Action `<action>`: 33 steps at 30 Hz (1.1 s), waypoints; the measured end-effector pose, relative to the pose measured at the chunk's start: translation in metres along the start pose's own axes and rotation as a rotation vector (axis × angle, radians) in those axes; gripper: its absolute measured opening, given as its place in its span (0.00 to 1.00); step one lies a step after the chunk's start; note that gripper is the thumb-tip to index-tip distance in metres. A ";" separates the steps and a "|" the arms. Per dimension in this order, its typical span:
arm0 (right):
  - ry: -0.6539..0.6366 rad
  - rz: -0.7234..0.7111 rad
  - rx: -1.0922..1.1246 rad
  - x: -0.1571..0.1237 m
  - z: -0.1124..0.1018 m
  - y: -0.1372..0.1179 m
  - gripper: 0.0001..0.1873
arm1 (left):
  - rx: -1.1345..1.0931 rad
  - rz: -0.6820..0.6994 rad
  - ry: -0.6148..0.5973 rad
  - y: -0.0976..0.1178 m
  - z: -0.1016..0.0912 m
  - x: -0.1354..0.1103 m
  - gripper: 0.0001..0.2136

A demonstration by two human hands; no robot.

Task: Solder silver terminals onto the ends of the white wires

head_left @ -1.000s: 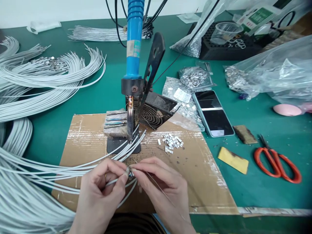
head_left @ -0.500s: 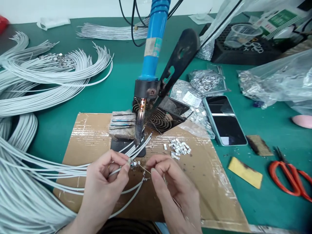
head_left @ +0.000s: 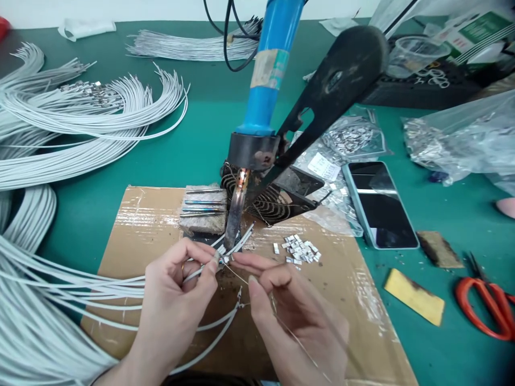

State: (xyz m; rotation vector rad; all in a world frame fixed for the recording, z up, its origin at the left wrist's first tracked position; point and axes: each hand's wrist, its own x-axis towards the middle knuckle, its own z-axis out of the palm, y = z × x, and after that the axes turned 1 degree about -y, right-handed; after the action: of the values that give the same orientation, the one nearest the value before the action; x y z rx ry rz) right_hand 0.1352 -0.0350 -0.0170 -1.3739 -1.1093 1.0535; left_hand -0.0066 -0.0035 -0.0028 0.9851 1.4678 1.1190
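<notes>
Because the blue-handled soldering iron (head_left: 263, 102) is held tip-down by a flat black bracket (head_left: 341, 69), neither hand needs to support it. The left hand (head_left: 181, 289) keeps its grip pinched on a thin white cable (head_left: 193, 273), apparently steadying the end just below the tip, beside a small silvery tab (head_left: 226, 260). The right hand (head_left: 298, 311) has its grip nearly closed on a fine silver-coloured wire (head_left: 298, 341) slanting towards that end. Brown cardboard (head_left: 341, 300) probably shields the green desk (head_left: 209, 118); loose silvery-white tabs (head_left: 302, 249) lie on it, conveniently near.
</notes>
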 end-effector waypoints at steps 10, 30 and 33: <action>0.024 0.036 0.043 0.009 0.001 -0.003 0.11 | -0.052 -0.048 0.030 0.007 0.006 0.003 0.06; 0.050 0.004 0.077 0.012 0.001 -0.008 0.11 | -0.095 -0.045 0.039 0.014 0.008 0.009 0.06; 0.049 0.004 0.086 0.012 0.002 -0.008 0.11 | -0.098 -0.040 0.040 0.013 0.008 0.009 0.06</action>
State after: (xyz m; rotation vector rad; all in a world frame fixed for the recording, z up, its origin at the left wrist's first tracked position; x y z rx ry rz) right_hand 0.1352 -0.0230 -0.0099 -1.3270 -1.0141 1.0527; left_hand 0.0005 0.0098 0.0075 0.8667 1.4439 1.1763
